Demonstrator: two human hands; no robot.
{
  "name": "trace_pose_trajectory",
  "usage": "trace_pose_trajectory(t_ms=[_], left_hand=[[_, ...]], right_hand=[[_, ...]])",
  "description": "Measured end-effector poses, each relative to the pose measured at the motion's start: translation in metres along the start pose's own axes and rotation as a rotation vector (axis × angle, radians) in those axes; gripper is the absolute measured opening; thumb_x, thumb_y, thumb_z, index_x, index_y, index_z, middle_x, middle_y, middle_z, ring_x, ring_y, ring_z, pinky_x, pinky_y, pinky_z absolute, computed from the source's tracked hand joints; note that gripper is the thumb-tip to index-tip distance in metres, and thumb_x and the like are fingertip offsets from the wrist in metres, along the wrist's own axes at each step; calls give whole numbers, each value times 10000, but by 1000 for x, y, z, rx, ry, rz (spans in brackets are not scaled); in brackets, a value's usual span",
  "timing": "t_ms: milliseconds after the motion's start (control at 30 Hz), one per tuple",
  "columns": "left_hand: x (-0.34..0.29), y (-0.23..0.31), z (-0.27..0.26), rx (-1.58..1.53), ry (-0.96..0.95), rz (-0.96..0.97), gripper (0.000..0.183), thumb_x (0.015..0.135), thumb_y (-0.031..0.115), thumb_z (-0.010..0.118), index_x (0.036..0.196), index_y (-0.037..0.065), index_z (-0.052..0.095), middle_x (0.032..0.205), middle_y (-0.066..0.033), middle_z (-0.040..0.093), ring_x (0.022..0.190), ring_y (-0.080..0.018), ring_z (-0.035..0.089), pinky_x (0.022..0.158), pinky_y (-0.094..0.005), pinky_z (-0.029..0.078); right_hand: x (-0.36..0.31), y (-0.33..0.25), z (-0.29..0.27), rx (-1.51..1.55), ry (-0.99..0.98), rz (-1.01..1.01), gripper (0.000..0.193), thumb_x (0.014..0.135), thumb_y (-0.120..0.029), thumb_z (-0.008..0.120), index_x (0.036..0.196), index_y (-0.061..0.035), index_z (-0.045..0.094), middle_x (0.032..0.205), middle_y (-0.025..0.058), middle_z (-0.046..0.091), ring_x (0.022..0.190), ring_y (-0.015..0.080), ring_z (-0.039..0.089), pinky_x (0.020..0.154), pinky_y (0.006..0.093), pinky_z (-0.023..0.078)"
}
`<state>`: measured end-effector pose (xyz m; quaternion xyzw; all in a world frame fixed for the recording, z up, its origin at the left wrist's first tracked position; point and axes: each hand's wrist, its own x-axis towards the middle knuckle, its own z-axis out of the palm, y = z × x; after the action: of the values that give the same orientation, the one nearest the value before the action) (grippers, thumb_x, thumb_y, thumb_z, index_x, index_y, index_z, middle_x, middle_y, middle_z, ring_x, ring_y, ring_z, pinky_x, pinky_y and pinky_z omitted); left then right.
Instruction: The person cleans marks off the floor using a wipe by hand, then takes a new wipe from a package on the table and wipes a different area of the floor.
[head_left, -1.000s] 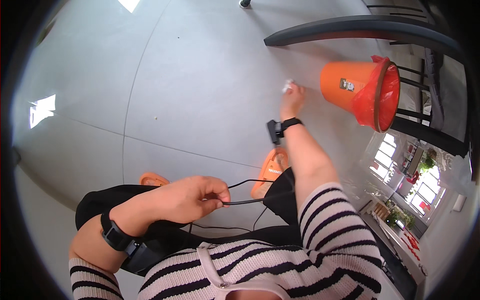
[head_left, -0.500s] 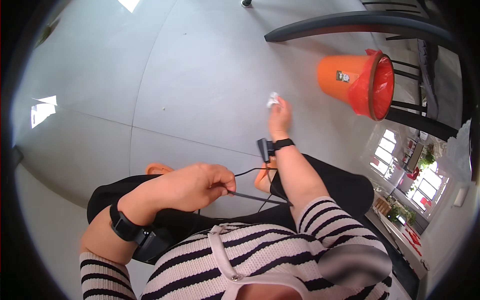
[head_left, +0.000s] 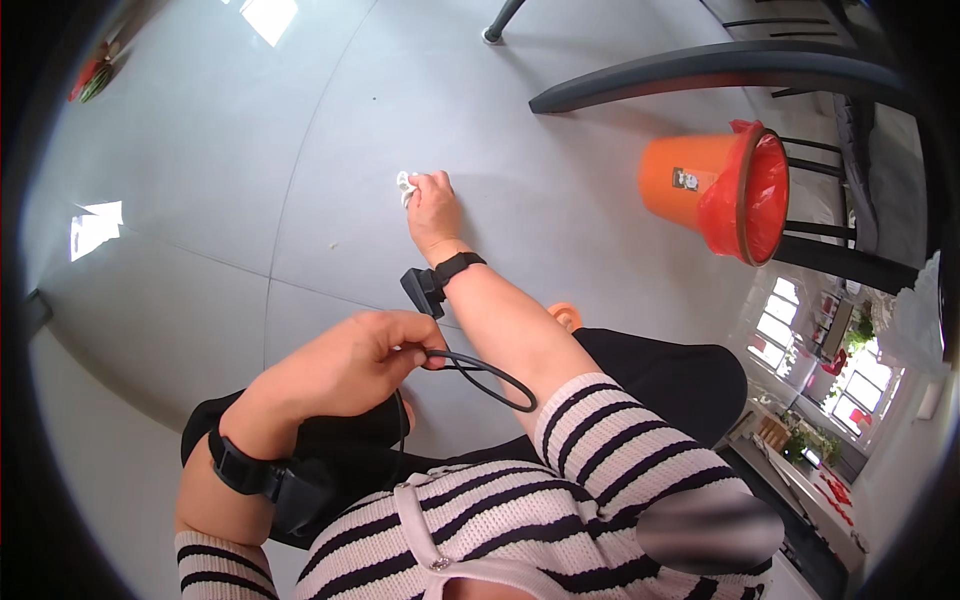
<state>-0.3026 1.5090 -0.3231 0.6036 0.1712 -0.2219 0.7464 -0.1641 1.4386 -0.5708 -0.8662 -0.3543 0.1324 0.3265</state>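
Crumpled white tissue shows at the fingertips of the right hand, out over the grey floor, which fills most of the view. Across the upper right runs a dark curved furniture bar; below it is an orange trash bin, well apart from both hands, with a red plastic liner folded over its rim. The left hand, nearer the body, has thumb and forefinger together, pinching a looped black cable. The right hand's fingers are closed on the tissue; whether it touches the floor, I cannot tell. One pale crumb lies left of it.
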Motion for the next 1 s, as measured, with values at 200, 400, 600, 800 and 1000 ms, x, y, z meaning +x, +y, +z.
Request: trace_pose_trajectory(t_ms=[200, 400, 600, 800, 1000], left_hand=[[-7, -1, 12, 9, -110, 49, 114, 834, -32, 496, 916, -16, 574, 847, -116, 612, 704, -218, 618, 664, -304, 495], [-16, 10, 12, 7, -201, -1, 136, 816, -32, 511, 930, -12, 582, 878, -128, 617, 807, -259, 603, 720, -324, 477], [-7, 11, -1, 11, -116, -30, 86, 842, -12, 529, 902, 10, 586, 825, -89, 630, 776, -223, 624, 698, -273, 476], [-15, 4, 11, 48, -177, 44, 149, 799, -36, 509, 927, -9, 580, 866, -145, 608, 779, -310, 590, 692, -349, 473], [-14, 13, 8, 163, -76, 34, 107, 839, -16, 534, 911, 21, 604, 831, -79, 626, 769, -216, 601, 668, -284, 458]], right_hand=[[33, 96, -91, -169, 233, 153, 180, 785, -44, 542, 948, -77, 612, 917, 129, 546, 849, 319, 548, 710, 427, 462], [1, 60, -54, -306, 100, -52, 148, 794, -62, 550, 922, -80, 621, 889, 98, 555, 851, 288, 551, 716, 398, 467], [19, 78, -73, -302, -77, -219, 135, 833, -94, 504, 903, -108, 619, 879, 92, 552, 837, 285, 550, 704, 401, 466], [11, 55, -49, -259, -21, -224, 155, 819, -71, 503, 930, -98, 607, 899, 103, 547, 853, 296, 549, 704, 410, 470], [56, 72, -61, -232, 195, -20, 166, 817, -64, 499, 950, -70, 597, 890, 142, 540, 844, 336, 546, 693, 434, 452]])
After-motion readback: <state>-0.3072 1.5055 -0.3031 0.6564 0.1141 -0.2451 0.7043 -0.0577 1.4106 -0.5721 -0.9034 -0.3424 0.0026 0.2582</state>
